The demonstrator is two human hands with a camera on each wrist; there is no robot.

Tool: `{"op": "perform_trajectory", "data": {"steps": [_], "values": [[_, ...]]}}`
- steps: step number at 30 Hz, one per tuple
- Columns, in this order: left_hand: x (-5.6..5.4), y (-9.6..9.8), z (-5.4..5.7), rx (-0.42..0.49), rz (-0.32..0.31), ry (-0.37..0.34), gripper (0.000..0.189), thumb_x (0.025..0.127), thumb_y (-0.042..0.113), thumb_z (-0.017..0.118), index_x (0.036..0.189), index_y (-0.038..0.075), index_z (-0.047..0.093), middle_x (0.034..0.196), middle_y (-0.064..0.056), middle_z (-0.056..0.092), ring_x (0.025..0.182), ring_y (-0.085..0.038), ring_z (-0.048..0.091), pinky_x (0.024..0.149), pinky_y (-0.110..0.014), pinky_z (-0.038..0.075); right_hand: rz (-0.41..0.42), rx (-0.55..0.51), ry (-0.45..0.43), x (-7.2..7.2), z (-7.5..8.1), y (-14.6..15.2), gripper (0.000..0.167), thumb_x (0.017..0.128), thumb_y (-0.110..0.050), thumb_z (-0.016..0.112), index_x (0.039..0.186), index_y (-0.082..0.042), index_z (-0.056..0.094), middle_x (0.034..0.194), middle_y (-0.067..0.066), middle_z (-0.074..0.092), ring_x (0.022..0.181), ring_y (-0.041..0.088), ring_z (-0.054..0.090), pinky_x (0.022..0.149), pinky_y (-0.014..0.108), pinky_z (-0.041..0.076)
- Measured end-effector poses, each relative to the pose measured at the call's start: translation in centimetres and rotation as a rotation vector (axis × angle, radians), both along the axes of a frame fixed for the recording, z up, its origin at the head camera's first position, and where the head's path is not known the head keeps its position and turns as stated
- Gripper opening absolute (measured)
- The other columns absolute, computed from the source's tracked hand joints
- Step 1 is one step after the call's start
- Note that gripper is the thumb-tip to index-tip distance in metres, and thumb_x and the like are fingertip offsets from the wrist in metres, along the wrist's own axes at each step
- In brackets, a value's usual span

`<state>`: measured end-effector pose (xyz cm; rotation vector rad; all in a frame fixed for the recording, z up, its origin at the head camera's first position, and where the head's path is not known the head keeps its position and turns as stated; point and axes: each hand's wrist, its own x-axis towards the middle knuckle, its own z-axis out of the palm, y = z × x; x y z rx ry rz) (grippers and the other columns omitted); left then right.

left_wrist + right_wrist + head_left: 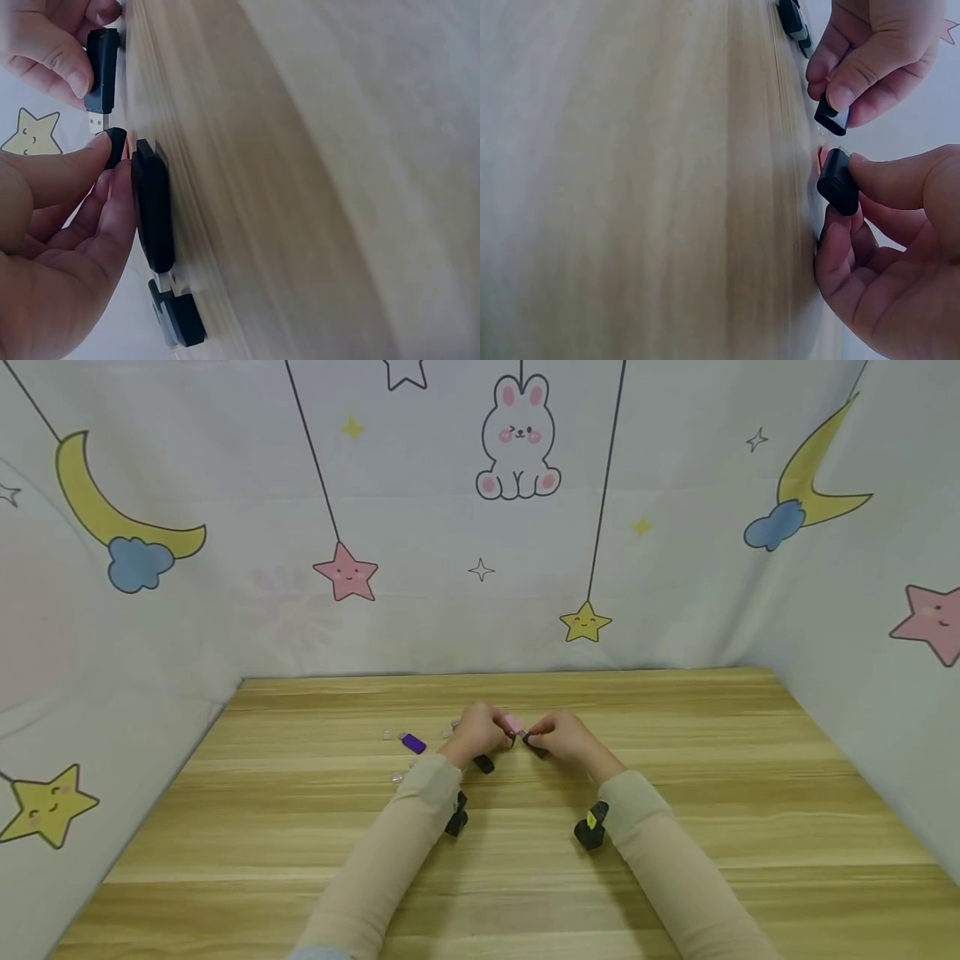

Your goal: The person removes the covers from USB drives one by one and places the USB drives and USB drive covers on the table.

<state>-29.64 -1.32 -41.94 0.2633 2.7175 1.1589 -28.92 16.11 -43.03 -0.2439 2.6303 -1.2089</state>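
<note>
My left hand (pixel 480 731) pinches a small black cap (pixel 116 148) between thumb and fingers. Facing it, my right hand (pixel 566 739) grips a black USB stick (pixel 102 71), its metal plug (pixel 97 121) pointing at the cap. In the left wrist view the plug's tip comes right up to the cap's edge; in the right wrist view a small gap shows between cap (pixel 832 116) and stick (pixel 838 184). Just beyond the fingertips lies a pink piece (pixel 513 723). Another black USB stick (pixel 154 206) lies on the table beside my left hand.
A purple USB stick (pixel 413 743) and small clear pieces (pixel 397 777) lie to the left on the wooden table (pixel 525 893). My left forearm partly hides that group. Black cameras (pixel 590 831) sit at both wrists. A printed cloth (pixel 427 635) hangs behind the table.
</note>
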Motion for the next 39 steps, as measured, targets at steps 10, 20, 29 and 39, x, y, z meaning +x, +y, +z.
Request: {"op": "perform_trajectory", "data": {"steps": [10,20,29,39], "values": [[-0.17,0.10,-0.18,0.004,-0.007,-0.057,0.008,0.081,0.001,0.073,0.089,0.001,0.075,0.094,-0.011,0.070,0.078,-0.018,0.059,0.063,-0.024,0.047,0.021,0.052,-0.006,0.00,0.08,-0.15,0.021,0.092,-0.011,0.062,0.106,0.003,0.071,0.107,0.015,0.069,0.098,0.025,0.060,0.086,0.039,0.049],[-0.38,0.17,0.05,-0.014,-0.023,-0.085,0.009,0.082,0.002,0.072,0.092,0.001,0.074,0.092,-0.011,0.069,0.071,-0.016,0.058,0.058,-0.023,0.047,0.015,0.089,0.006,-0.22,-0.11,-0.19,0.021,0.092,-0.012,0.063,0.105,0.002,0.071,0.104,0.013,0.069,0.090,0.021,0.060,0.077,0.034,0.050],[-0.69,0.14,0.19,-0.019,-0.040,-0.115,0.005,0.083,0.001,0.071,0.087,0.002,0.074,0.090,-0.010,0.068,0.074,-0.020,0.061,0.063,-0.028,0.052,0.007,0.103,-0.003,-0.31,-0.21,-0.21,0.020,0.092,-0.013,0.064,0.105,0.001,0.071,0.103,0.013,0.069,0.087,0.020,0.059,0.073,0.032,0.049],[-0.62,0.26,0.37,-0.094,-0.055,-0.108,0.009,0.085,0.004,0.071,0.093,0.001,0.075,0.097,-0.011,0.070,0.081,-0.019,0.062,0.067,-0.027,0.051,-0.003,0.121,-0.009,-0.16,-0.11,-0.31,0.020,0.092,-0.014,0.064,0.104,0.001,0.071,0.099,0.012,0.069,0.081,0.019,0.058,0.067,0.028,0.048]]}}
